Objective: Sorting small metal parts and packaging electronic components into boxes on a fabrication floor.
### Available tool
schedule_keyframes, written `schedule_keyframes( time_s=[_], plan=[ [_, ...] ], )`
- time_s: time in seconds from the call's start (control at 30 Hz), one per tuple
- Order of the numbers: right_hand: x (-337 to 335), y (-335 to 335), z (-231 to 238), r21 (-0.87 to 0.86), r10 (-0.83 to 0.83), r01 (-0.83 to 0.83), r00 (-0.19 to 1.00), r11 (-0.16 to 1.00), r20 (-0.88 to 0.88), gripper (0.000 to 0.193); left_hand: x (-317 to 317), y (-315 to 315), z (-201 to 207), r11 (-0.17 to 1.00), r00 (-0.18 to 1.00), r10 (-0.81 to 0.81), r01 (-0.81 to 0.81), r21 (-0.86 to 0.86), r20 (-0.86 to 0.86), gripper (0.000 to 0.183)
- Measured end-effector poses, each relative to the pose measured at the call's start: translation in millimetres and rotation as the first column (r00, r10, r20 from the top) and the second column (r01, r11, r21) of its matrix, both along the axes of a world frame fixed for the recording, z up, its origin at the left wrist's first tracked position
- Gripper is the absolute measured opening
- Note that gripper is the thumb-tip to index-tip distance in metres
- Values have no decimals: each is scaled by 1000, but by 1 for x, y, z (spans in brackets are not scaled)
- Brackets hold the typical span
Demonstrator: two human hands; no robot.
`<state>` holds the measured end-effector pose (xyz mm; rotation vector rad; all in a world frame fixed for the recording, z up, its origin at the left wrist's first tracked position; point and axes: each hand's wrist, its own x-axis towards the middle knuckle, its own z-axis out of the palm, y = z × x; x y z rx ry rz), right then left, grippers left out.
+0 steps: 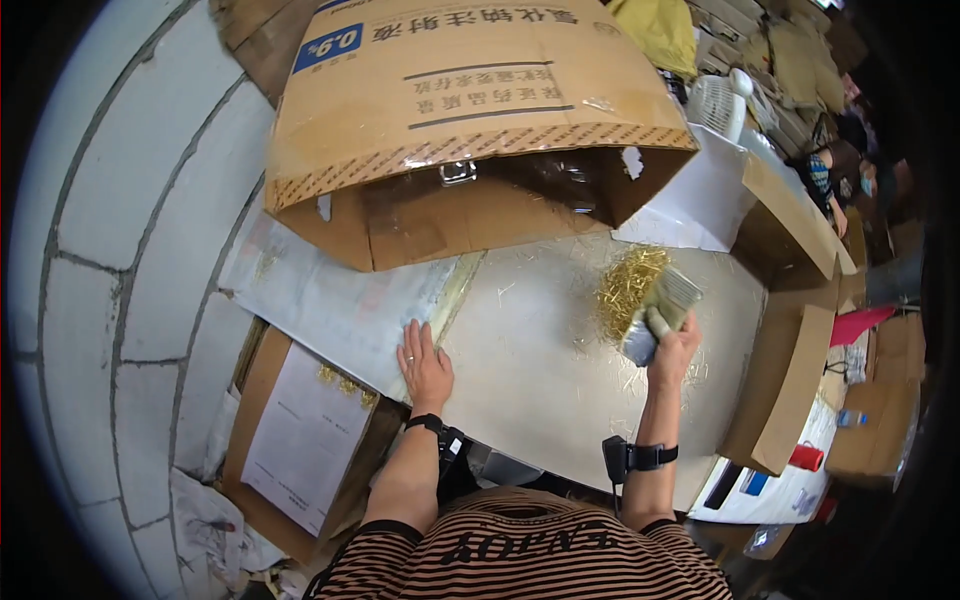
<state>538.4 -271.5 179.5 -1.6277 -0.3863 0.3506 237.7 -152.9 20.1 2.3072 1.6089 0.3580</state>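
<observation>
Pale surface [535, 365] is carrying gold bits [628, 285]; right grip [672, 346] is holding brush [679, 290], probably light, springy, best held mid-body; left grip [428, 372] is lying open.

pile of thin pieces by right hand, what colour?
The pile is shiny gold; best seen in head view.

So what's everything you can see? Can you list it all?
work surface: one, pale, centre
golden bits: many, gold, mostly piled right of centre
brush-like tool: one, greyish, in the right hand
big box: one, brown, top middle
cardboard flaps: several, brown, right
printed paper: one, white, lower left
block wall: one, whitish, left
far clutter: many, mixed, right, too small to count
wristbands: two, black, both wrists
striped shirt: one, black-and-tan, bottom
left hand: one, flat on surface
right hand: one, gripping tool
</observation>
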Motion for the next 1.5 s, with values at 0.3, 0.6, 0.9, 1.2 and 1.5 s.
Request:
schedule_keyframes(
  time_s=[0.3, 0.6, 0.9, 1.2, 1.5],
  plan=[
    [34, -17, -10, 159, 38, -17, 991, 987, -127, 29, 7, 9, -1, 1000, 999, -1, 1, 1, 34, 54],
    [67, -67, -14, -4, -21, 21, 1000, 1000, -7, 30, 3, 5, -4, 1000, 1000, 12, -12, -5, 16, 54],
    [99, -120, -29, 234, -15, 54, 986, 971, -163, 32, 0, 6, -5, 1000, 1000, -2, 1, 19, 23, 53],
    [105, -146, -54, -168, -164, 150, 984, 974, -74, 31, 6, 4, -5, 1000, 1000, 5, -4, -1, 10, 54],
    [95, -162, -25, -509, -273, 512, 838, 692, 473, 27, 9, 2, -1, 1000, 999, -15, 16, 27, -39, 54]
  ],
)
